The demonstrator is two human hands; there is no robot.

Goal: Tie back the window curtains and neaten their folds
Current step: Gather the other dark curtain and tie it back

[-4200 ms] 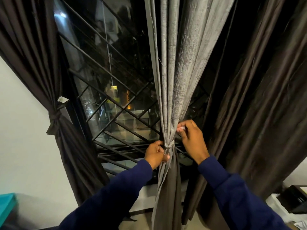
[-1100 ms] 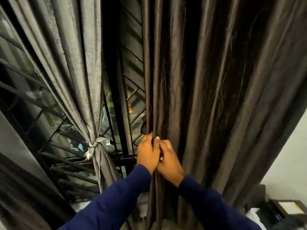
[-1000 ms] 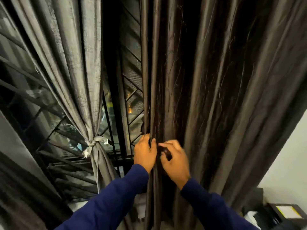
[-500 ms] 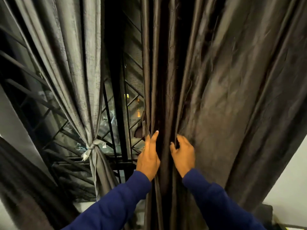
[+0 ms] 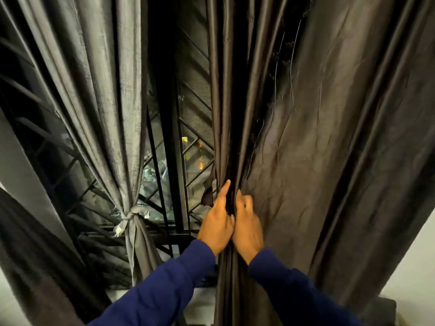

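Dark window grille (image 5: 164,128) behind, grey curtain (image 5: 106,95) already tied w/ a knot. Both hands gather the brown curtain (image 5: 306,137) — left hand (image 5: 217,222) and right hand (image 5: 247,225) each pinch its folds, side by side. Next, I'd say: bunch the rest & find a tie-back.

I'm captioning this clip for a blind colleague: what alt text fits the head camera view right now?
Two hands in blue sleeves, left hand and right hand, gather the folds of a dark brown curtain at its inner edge. To the left, a grey curtain hangs tied with a fabric tie before a barred night window.
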